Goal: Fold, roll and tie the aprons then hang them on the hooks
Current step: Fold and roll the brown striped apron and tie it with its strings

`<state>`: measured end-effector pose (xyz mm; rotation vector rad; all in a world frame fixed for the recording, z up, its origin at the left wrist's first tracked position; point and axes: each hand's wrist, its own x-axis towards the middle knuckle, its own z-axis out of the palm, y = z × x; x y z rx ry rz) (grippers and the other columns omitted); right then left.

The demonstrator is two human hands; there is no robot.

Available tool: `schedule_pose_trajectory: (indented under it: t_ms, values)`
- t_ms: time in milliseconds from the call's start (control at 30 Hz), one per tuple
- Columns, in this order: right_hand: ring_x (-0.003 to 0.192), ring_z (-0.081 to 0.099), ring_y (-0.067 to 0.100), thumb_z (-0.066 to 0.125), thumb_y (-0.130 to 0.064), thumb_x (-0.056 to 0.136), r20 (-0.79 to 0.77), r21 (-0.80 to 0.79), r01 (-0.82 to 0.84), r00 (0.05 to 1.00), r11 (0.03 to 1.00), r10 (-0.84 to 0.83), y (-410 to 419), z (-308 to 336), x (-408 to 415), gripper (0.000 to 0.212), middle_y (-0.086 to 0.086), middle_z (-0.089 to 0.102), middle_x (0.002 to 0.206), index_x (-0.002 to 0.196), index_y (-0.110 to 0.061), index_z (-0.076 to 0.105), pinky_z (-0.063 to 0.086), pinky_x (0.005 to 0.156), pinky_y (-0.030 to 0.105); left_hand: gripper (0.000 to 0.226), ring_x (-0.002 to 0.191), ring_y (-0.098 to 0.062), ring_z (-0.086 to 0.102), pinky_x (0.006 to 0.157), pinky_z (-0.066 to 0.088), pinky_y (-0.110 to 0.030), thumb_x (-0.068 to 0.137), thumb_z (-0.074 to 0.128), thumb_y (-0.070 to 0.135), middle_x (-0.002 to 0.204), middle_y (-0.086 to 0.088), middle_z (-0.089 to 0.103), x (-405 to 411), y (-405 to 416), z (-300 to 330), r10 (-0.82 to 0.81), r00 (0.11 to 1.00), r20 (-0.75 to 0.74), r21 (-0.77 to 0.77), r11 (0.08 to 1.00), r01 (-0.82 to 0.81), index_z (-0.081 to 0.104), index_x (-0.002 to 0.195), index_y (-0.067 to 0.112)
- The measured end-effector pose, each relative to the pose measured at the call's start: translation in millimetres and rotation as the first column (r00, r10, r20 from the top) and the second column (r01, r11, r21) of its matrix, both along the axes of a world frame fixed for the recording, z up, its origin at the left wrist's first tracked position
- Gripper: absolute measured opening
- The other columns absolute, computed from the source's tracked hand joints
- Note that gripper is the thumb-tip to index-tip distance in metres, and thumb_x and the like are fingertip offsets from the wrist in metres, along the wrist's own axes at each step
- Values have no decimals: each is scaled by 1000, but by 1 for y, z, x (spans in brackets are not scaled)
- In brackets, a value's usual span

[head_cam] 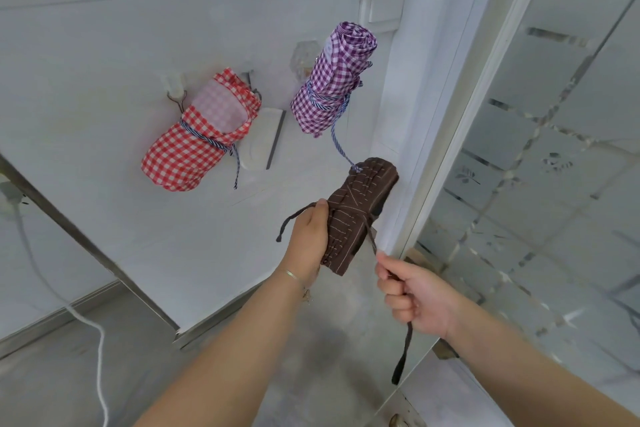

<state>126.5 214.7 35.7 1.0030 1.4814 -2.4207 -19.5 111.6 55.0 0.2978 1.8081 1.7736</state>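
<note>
From the head view, the left hand point(309, 236) is wrapped round the lower half of a rolled brown apron point(356, 215), thumb up along its side, holding the roll tilted in the air just in front of the white wall point(121, 28). The brown apron has thin pale stripes and a band of its own tie crossed round the middle. One loose tie end point(289, 224) curls out to the left of the left hand. The right hand point(412, 295) is below and to the right of the brown apron, fingers curled tight in a fist round the other brown tie point(372, 241), which runs taut from the roll into the fist and hangs out below it.

Above the brown apron, a purple checked apron roll point(332, 80) hangs on the wall, bound with a striped cord point(341, 146) whose end reaches down to the top of the brown apron. To the left of the purple roll, well left of the brown apron, a red checked apron roll point(199, 135) hangs from a small white hook point(175, 87), also tied with striped cord. A clear hook point(304, 54) shows just left of the purple roll. To the right of the brown apron stands a frosted glass door point(554, 149). A white cable point(93, 340) trails down at far left.
</note>
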Motion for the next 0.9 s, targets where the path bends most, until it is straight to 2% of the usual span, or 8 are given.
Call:
schedule_pose_trajectory:
  t_ms: [167,333,433,567,633,733,833,900]
  values:
    - [40,19,5,57,-33,85,-150,-36,35,988,999,-40,13,9,-2,22,-7,26,54,70,-17,57,12,36,17,39,63,-12,64,54,51,-20,102,39,38,79,-4,68,5,-4,15,-283,955,92,72,958,277,67,105,10]
    - [42,18,3,67,-52,75,-321,-98,146,932,984,-170,8,11,-13,31,-7,23,58,74,-23,57,16,35,15,39,61,-13,62,53,49,-23,104,36,37,80,-5,67,10,2,11,-224,957,185,180,965,191,65,108,12]
    - [42,23,2,79,-61,59,-391,-119,141,903,983,-177,-2,10,-22,53,-8,31,56,89,-22,62,20,36,14,40,70,-14,66,69,54,-30,105,32,34,78,-2,71,17,6,8,-209,969,134,120,974,193,66,96,17]
    - [40,29,4,62,-46,79,-328,88,253,921,963,-212,-11,22,-33,38,-6,54,56,97,-13,62,21,36,15,46,87,-14,62,81,49,-28,105,28,33,88,-3,65,17,7,10,-205,961,-185,-75,978,194,65,87,14]
    - [40,38,4,61,-39,87,-331,119,370,890,921,-314,-11,21,-37,29,-5,58,59,100,-12,63,23,33,15,45,90,-15,58,82,46,-29,105,27,28,85,0,56,14,9,13,-243,873,-422,-213,963,165,59,74,19]
    - [42,48,2,61,-30,92,-358,163,535,815,829,-455,-15,20,-42,19,-6,64,63,102,-14,65,30,35,15,43,77,-21,57,72,43,-33,104,27,28,78,-3,58,17,15,20,-307,755,-579,-380,921,84,55,75,14]
    - [74,69,7,64,-33,91,-424,249,642,745,725,-515,-19,17,-52,17,-2,73,83,101,-19,67,56,70,27,40,72,-20,53,66,37,-30,105,28,29,76,-3,56,21,19,24,-243,747,-619,-403,915,-37,50,75,13]
    - [95,69,16,64,-34,91,-476,316,668,726,673,-496,-24,15,-56,19,-1,74,98,105,-22,67,54,90,40,41,73,-18,55,69,42,-29,105,28,31,76,0,57,21,22,26,-100,848,-521,-306,949,-76,53,78,13]
